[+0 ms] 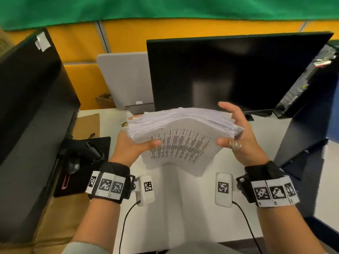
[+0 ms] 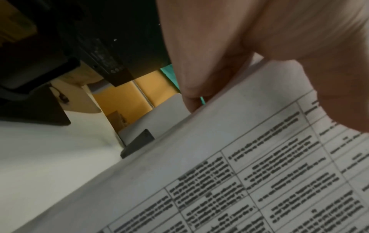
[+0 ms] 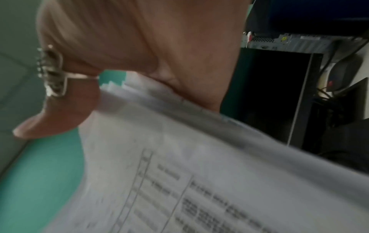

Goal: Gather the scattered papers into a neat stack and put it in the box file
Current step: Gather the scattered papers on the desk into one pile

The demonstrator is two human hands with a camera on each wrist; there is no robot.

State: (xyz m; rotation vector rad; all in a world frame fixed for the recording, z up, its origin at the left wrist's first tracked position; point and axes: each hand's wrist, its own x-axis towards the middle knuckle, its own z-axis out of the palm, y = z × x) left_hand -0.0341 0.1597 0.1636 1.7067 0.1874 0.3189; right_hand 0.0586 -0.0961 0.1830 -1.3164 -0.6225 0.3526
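White paper forms a thick stack of papers (image 1: 181, 129), held upright on edge above the desk (image 1: 183, 208) in front of the dark monitor (image 1: 229, 74); its upper edges are uneven, and a printed table is seen on the near sheet. The stack is gripped at one side by the left hand (image 1: 132, 145), thumb across the near sheet, and at the other by the right hand (image 1: 240, 138), fingers curled over the top. A ring (image 1: 234, 145) is worn on the right thumb. A grey box file (image 1: 126, 81) stands behind, beside the monitor.
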